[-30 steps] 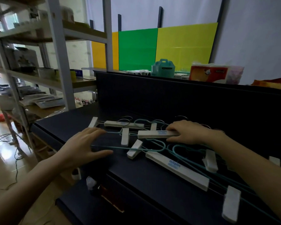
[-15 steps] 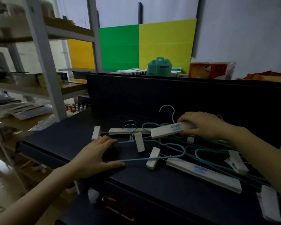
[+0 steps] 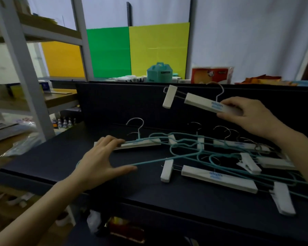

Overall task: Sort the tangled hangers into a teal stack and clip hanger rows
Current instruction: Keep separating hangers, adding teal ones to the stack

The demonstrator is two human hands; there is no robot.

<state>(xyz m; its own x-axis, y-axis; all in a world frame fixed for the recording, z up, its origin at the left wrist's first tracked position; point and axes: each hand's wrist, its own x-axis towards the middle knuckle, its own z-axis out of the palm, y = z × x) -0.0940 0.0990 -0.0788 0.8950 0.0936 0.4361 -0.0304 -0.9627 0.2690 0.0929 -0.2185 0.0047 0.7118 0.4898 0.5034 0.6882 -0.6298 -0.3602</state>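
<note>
A tangle of thin teal wire hangers (image 3: 185, 153) and white clip hangers lies on the dark table (image 3: 60, 160). My right hand (image 3: 247, 114) grips the white bar of one clip hanger (image 3: 203, 102) and holds it in the air above the pile, its clip dangling at the left end. My left hand (image 3: 100, 157) rests flat, fingers spread, on the left end of another white clip hanger (image 3: 140, 143) and over a teal wire arm. A further white clip hanger (image 3: 219, 178) lies nearest me, with loose white clips at the right.
A raised dark back panel (image 3: 123, 103) borders the table's far side. Behind it stand a teal box (image 3: 159, 71), a red-and-white packet (image 3: 212, 75) and coloured boards. A metal shelf rack (image 3: 25, 68) stands to the left. The table's front edge runs below my left wrist.
My right hand has lifted the white clip hanger up out of the pile, clear of the teal wires. My left hand has slid forward onto the left clip hanger's end.
</note>
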